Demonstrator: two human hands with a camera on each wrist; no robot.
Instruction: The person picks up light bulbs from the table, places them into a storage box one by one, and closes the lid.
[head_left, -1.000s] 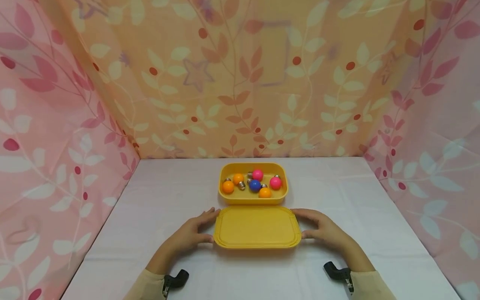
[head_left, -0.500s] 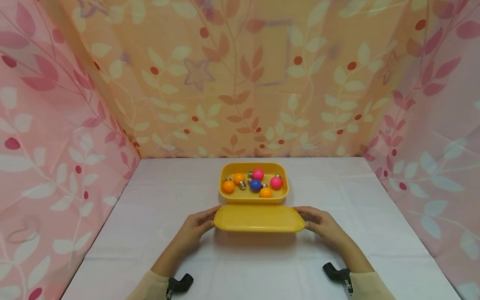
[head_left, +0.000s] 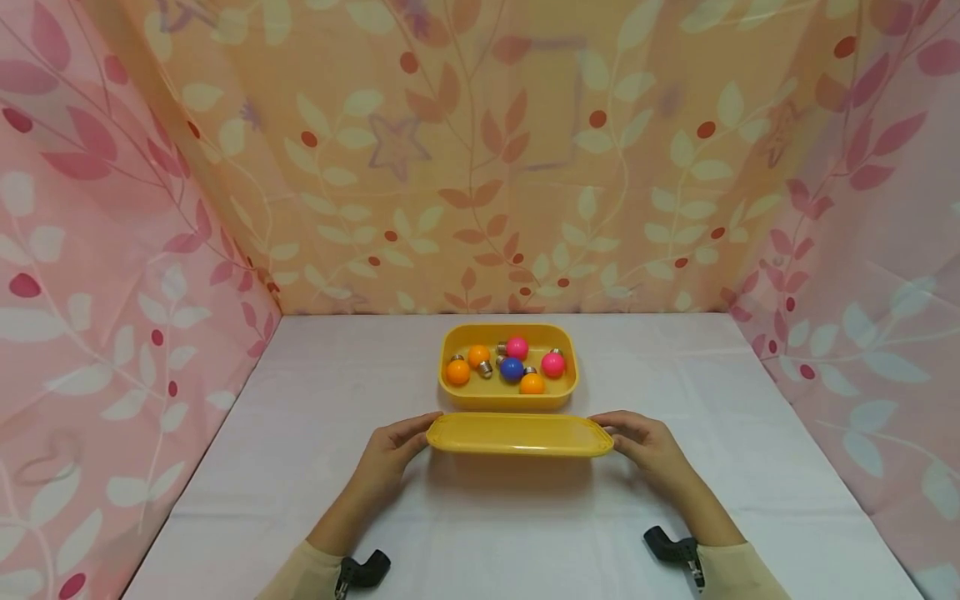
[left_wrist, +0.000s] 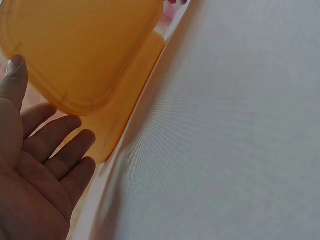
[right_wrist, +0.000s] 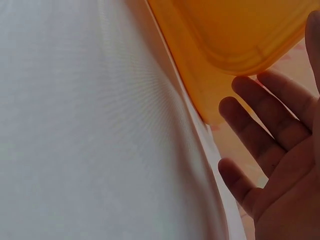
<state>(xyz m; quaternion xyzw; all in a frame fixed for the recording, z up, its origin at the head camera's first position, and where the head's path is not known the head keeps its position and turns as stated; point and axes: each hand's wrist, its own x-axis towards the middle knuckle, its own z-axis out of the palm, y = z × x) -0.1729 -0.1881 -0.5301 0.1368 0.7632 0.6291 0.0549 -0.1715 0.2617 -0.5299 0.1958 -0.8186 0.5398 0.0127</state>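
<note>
A yellow lid (head_left: 520,437) is held up in front of the yellow box (head_left: 510,402), tilted so its near edge is raised and its top looks narrow. My left hand (head_left: 384,461) grips the lid's left end between thumb and fingertips; my right hand (head_left: 654,454) does the same at the right end. In the left wrist view, the thumb (left_wrist: 16,80) sits at one edge of the lid and fingertips meet its corner. The right wrist view has fingertips (right_wrist: 243,84) at the lid's other corner. Inside the uncovered box lie small bulbs: orange, pink and one blue bulb (head_left: 512,370).
A white cloth (head_left: 330,367) covers the table. Leaf-patterned fabric (head_left: 480,167) hangs behind and along both sides. Black wrist mounts (head_left: 365,569) are strapped at both sleeves. The box stands toward the table's back edge.
Both hands have tipped the lid, raising its near edge, so its top appears much narrower than before. The box and bulbs have stayed in place.
</note>
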